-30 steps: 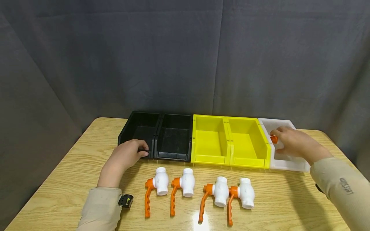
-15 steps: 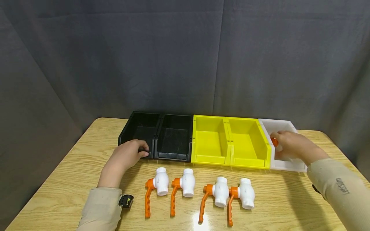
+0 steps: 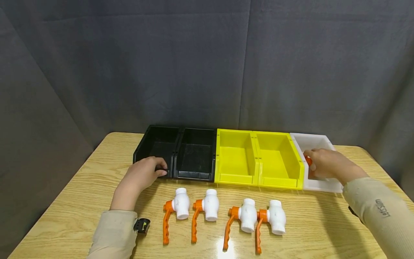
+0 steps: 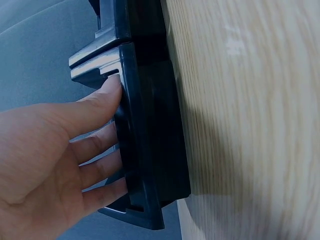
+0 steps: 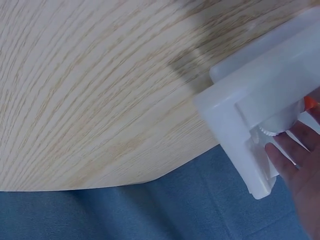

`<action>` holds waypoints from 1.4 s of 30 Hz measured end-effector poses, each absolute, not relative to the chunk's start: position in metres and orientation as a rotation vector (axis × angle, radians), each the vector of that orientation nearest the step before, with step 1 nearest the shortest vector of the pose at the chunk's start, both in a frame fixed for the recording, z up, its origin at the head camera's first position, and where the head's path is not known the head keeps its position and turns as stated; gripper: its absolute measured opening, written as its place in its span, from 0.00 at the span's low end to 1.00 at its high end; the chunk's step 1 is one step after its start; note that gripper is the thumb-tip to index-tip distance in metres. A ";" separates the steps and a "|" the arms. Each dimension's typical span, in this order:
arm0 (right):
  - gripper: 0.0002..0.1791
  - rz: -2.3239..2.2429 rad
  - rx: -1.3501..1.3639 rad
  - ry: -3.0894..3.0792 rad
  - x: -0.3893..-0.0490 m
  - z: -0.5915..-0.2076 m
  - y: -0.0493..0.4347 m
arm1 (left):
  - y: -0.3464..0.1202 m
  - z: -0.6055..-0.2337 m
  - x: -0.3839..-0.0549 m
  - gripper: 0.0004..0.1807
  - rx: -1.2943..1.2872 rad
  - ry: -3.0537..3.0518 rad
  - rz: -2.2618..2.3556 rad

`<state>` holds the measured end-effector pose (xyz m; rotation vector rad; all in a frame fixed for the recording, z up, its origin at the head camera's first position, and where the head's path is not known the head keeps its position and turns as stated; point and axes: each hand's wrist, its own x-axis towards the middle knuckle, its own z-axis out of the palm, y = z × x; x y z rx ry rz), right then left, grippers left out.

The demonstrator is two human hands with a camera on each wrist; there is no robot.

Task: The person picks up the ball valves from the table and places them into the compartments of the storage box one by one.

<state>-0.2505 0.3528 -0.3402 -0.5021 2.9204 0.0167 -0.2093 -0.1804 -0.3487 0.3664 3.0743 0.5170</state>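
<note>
At the far right of the bin row, my right hand (image 3: 330,163) reaches down into the white bin (image 3: 323,185) and holds a ball valve. Its orange part (image 3: 308,160) shows beside the fingertips in the head view. The valve's white body (image 5: 282,120) sits within the bin walls in the right wrist view, with fingers against it; the rest is hidden by the hand and bin. My left hand (image 3: 143,174) grips the front lip of the leftmost black bin (image 4: 150,135), thumb on the lip's edge and the other fingers behind it.
Several white ball valves with orange handles, one of them here (image 3: 248,215), lie in a row on the wooden table (image 3: 81,201) before the bins. Between my hands stand another black bin (image 3: 195,151) and two yellow bins (image 3: 236,158). A grey curtain (image 3: 200,64) hangs behind.
My right hand has lowered slightly into the white bin with the ball valve, whose orange part sits lower. My left hand stays on the black bin.
</note>
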 end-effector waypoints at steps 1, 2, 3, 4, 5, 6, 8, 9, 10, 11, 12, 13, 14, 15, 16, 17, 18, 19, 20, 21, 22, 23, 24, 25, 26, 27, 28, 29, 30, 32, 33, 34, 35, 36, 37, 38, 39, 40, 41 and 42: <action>0.24 0.013 -0.500 2.916 -0.251 -0.340 0.353 | -0.180 -0.349 -0.209 0.05 0.366 3.075 0.518; 0.24 0.014 -0.504 2.916 -0.251 -0.340 0.353 | -0.180 -0.349 -0.209 0.05 0.364 3.076 0.517; 0.23 0.014 -0.509 2.918 -0.251 -0.340 0.353 | -0.180 -0.349 -0.209 0.05 0.365 3.079 0.516; 0.23 0.010 -0.508 2.919 -0.251 -0.340 0.353 | -0.180 -0.349 -0.209 0.05 0.365 3.080 0.515; 0.22 0.008 -0.510 2.918 -0.252 -0.341 0.353 | -0.180 -0.349 -0.209 0.05 0.365 3.081 0.514; 0.21 0.005 -0.509 2.916 -0.252 -0.341 0.353 | -0.180 -0.349 -0.209 0.05 0.366 3.081 0.513; 0.19 0.011 -0.517 2.921 -0.252 -0.342 0.353 | -0.180 -0.349 -0.209 0.05 0.370 3.081 0.512; 0.19 0.015 -0.518 2.925 -0.252 -0.342 0.353 | -0.180 -0.349 -0.209 0.05 0.372 3.081 0.514; 0.18 0.017 -0.524 2.931 -0.252 -0.343 0.353 | -0.180 -0.349 -0.209 0.05 0.372 3.080 0.516; 0.18 0.023 -0.533 2.936 -0.251 -0.343 0.353 | -0.180 -0.349 -0.209 0.05 0.370 3.079 0.518; 0.18 0.027 -0.541 2.944 -0.251 -0.343 0.353 | -0.180 -0.349 -0.209 0.05 0.369 3.078 0.519; 0.18 0.030 -0.548 2.951 -0.250 -0.343 0.353 | -0.180 -0.349 -0.208 0.05 0.367 3.079 0.521; 0.19 0.035 -0.555 2.958 -0.250 -0.344 0.353 | -0.180 -0.349 -0.208 0.05 0.366 3.079 0.521; 0.19 0.032 -0.566 2.967 -0.249 -0.344 0.353 | -0.180 -0.349 -0.209 0.05 0.365 3.080 0.520; 0.19 0.032 -0.580 2.976 -0.248 -0.344 0.353 | -0.180 -0.349 -0.209 0.05 0.366 3.081 0.518; 0.18 0.032 -0.596 2.984 -0.248 -0.344 0.354 | -0.180 -0.349 -0.209 0.05 0.365 3.083 0.516; 0.18 0.028 -0.608 2.996 -0.247 -0.344 0.354 | -0.180 -0.349 -0.209 0.05 0.368 3.084 0.514; 0.19 0.025 -0.624 3.010 -0.246 -0.344 0.354 | -0.180 -0.349 -0.208 0.05 0.371 3.085 0.512; 0.19 0.021 -0.640 3.025 -0.245 -0.343 0.354 | -0.180 -0.349 -0.208 0.05 0.374 3.086 0.511; 0.20 0.013 -0.656 3.037 -0.244 -0.343 0.355 | -0.180 -0.349 -0.208 0.05 0.377 3.085 0.509; 0.22 0.012 -0.675 3.048 -0.243 -0.342 0.355 | -0.179 -0.348 -0.208 0.05 0.378 3.085 0.509; 0.23 0.012 -0.696 3.058 -0.242 -0.342 0.356 | -0.179 -0.348 -0.208 0.05 0.379 3.085 0.508; 0.22 0.016 -0.718 3.070 -0.240 -0.341 0.356 | -0.179 -0.348 -0.208 0.05 0.382 3.084 0.507; 0.19 0.025 -0.751 3.077 -0.239 -0.341 0.357 | -0.179 -0.348 -0.208 0.05 0.382 3.084 0.507; 0.17 0.032 -0.781 3.085 -0.238 -0.340 0.358 | -0.179 -0.348 -0.208 0.05 0.381 3.083 0.508; 0.14 0.045 -0.813 3.091 -0.236 -0.340 0.358 | -0.179 -0.348 -0.208 0.05 0.378 3.083 0.507; 0.12 0.059 -0.842 3.098 -0.235 -0.339 0.359 | -0.179 -0.348 -0.208 0.05 0.377 3.083 0.507; 0.11 0.074 -0.865 3.107 -0.233 -0.339 0.359 | -0.179 -0.348 -0.208 0.05 0.377 3.083 0.507; 0.10 0.086 -0.879 3.114 -0.232 -0.338 0.359 | -0.179 -0.348 -0.208 0.05 0.376 3.083 0.507; 0.11 0.105 -0.898 3.130 -0.229 -0.338 0.360 | -0.179 -0.348 -0.208 0.05 0.373 3.084 0.507; 0.11 0.112 -0.895 3.134 -0.228 -0.337 0.359 | -0.179 -0.348 -0.208 0.05 0.372 3.083 0.507; 0.12 0.117 -0.888 3.142 -0.227 -0.337 0.359 | -0.179 -0.348 -0.208 0.05 0.371 3.083 0.507; 0.11 0.123 -0.885 3.150 -0.226 -0.337 0.359 | -0.179 -0.348 -0.208 0.05 0.369 3.083 0.508; 0.11 0.130 -0.878 3.159 -0.224 -0.337 0.359 | -0.180 -0.348 -0.208 0.05 0.368 3.083 0.507; 0.11 0.138 -0.875 3.170 -0.223 -0.336 0.359 | -0.179 -0.348 -0.208 0.05 0.369 3.083 0.508; 0.11 0.146 -0.871 3.181 -0.221 -0.336 0.359 | -0.180 -0.348 -0.208 0.05 0.370 3.083 0.509; 0.13 0.152 -0.860 3.194 -0.219 -0.336 0.358 | -0.180 -0.348 -0.208 0.05 0.369 3.083 0.507; 0.14 0.165 -0.859 3.209 -0.217 -0.336 0.358 | -0.180 -0.348 -0.208 0.05 0.371 3.083 0.506; 0.14 0.177 -0.860 3.224 -0.215 -0.335 0.358 | -0.180 -0.348 -0.208 0.05 0.372 3.083 0.505; 0.14 0.190 -0.860 3.242 -0.213 -0.335 0.358 | -0.180 -0.348 -0.208 0.05 0.374 3.083 0.504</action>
